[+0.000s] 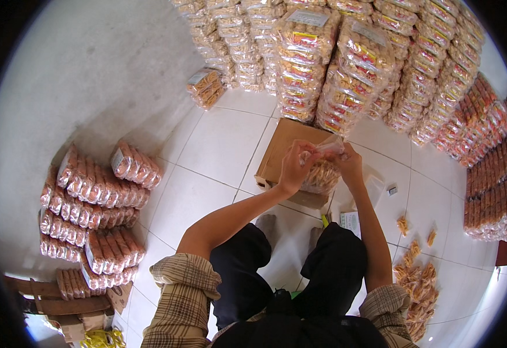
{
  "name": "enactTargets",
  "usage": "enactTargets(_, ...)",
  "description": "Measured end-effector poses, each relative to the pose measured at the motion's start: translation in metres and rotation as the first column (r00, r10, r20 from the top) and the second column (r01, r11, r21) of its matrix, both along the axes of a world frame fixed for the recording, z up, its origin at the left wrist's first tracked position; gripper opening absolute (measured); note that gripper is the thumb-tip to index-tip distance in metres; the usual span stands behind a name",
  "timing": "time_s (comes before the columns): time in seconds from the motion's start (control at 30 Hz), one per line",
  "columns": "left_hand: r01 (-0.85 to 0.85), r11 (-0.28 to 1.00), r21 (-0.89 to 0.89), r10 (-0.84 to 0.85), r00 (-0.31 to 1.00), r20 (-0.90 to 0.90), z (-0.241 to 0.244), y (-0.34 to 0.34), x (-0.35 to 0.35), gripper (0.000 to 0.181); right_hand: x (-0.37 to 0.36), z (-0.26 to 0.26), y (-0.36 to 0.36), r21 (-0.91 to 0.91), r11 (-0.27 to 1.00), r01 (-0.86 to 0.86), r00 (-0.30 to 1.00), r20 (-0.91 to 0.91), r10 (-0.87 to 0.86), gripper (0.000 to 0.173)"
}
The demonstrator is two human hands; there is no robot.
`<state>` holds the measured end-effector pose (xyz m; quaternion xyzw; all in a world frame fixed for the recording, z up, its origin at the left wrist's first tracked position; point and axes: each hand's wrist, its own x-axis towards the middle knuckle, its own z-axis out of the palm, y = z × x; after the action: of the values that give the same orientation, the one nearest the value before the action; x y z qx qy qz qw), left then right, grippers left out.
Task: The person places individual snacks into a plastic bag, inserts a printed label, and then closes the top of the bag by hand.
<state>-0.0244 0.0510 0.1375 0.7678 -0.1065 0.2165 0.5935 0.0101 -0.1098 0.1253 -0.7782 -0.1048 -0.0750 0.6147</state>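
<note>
Both my hands grip the gathered mouth of a clear plastic bag [329,145] above a cardboard box [281,145]. Inside the bag's lower part are light-brown snack pieces [321,176], resting at the box's right side. My left hand [299,163] pinches the film on the left, fingers bent. On the other side my right hand [347,161] holds the film, with its fingers partly hidden by the plastic. The bag's neck looks twisted or folded between them; the exact fold cannot be made out.
Tall stacks of packed snacks [301,65] rise beyond the box. Bundles of reddish-brown packs [101,182] line the left wall. Loose small snack packets [416,287] lie on the tiles at right, near a small lighter-like object [392,190]. A printed booklet [350,222] lies by my right knee.
</note>
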Motion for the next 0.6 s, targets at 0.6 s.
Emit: enactTargets(0.6,0.186,0.92,0.345,-0.213,0.976,0.042,0.01,0.014,0.027,0.025,-0.008,0.002,0.008,0.011,1.0,0.008,0.998,0.068,-0.009,0.033)
